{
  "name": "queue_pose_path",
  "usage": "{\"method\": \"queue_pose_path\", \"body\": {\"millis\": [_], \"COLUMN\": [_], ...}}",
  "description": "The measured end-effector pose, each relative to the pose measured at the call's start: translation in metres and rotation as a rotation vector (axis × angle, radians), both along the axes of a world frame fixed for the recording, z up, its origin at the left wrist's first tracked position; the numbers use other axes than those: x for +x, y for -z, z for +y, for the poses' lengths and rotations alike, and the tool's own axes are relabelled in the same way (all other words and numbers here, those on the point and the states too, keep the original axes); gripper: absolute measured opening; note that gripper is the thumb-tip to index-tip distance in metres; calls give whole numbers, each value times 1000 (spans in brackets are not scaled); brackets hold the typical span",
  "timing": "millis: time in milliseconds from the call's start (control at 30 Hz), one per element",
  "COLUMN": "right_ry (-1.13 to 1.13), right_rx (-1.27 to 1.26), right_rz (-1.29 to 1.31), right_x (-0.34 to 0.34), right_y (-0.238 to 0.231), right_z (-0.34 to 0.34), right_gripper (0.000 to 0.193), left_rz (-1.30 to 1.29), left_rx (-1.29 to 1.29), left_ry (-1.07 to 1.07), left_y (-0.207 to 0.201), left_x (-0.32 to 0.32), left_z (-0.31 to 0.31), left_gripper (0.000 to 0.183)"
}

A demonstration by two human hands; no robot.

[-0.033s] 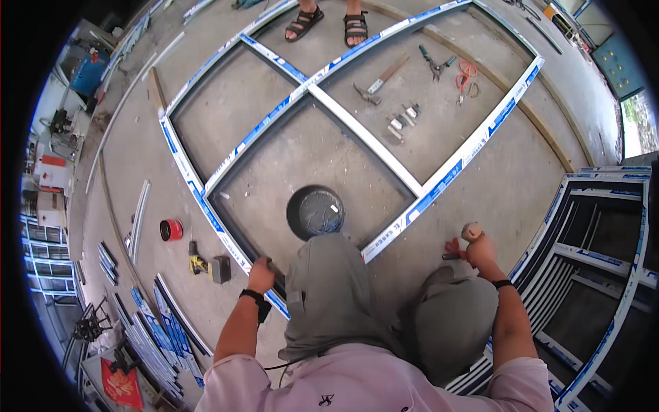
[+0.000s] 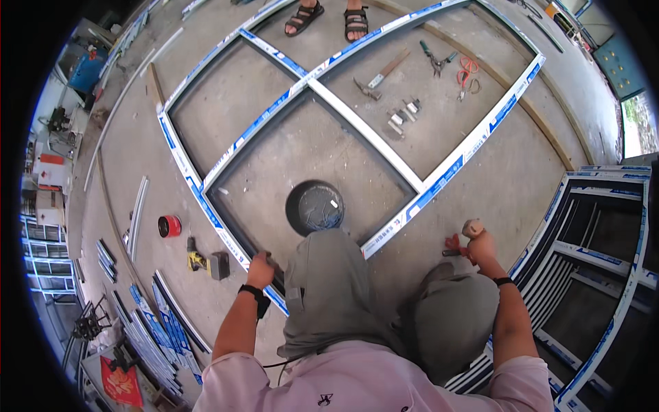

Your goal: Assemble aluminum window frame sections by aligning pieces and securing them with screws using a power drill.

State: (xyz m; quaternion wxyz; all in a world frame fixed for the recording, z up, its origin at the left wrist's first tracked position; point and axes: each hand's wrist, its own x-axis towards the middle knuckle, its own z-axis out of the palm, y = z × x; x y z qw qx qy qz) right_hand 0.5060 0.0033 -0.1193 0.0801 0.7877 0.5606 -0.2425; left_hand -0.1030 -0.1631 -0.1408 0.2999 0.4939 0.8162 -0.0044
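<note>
A large metal frame (image 2: 367,129) with crossbars, partly wrapped in blue and white film, lies on the floor before me. My left hand (image 2: 261,270) is closed around its near left side. Off the frame's near right side, my right hand (image 2: 483,247) grips a tool with a rounded tan head (image 2: 471,229); its exact kind is unclear. A red part with a dark tip (image 2: 453,247) shows beside those fingers. Inside the near section, by my knee, stands a dark bucket (image 2: 295,209) with small thin pieces in it.
Within the right section lie a hammer (image 2: 375,84), green-handled snips (image 2: 437,63), red-handled scissors (image 2: 467,67) and small metal pieces (image 2: 403,117). A yellow drill (image 2: 197,259) and red tin (image 2: 169,226) are left. More frames (image 2: 594,257) stand right. Another person's sandalled feet (image 2: 304,18) are beyond.
</note>
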Motion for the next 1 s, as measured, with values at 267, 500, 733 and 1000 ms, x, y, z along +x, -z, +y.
{"method": "queue_pose_path", "body": {"millis": [267, 500, 733, 1000], "right_ry": [138, 67, 107, 143], "right_rx": [-91, -75, -139, 41], "right_rz": [146, -93, -42, 19], "right_x": [-18, 14, 28, 38], "right_y": [-58, 5, -1, 13], "right_z": [-2, 15, 23, -6], "right_gripper": [26, 26, 24, 29], "left_rz": [-131, -483, -481, -367], "left_rx": [184, 274, 260, 163], "left_ry": [-95, 60, 506, 550], "left_y": [-37, -98, -70, 46], "left_x": [23, 89, 251, 397], "left_z": [68, 189, 310, 344], "left_gripper": [45, 38, 39, 60]}}
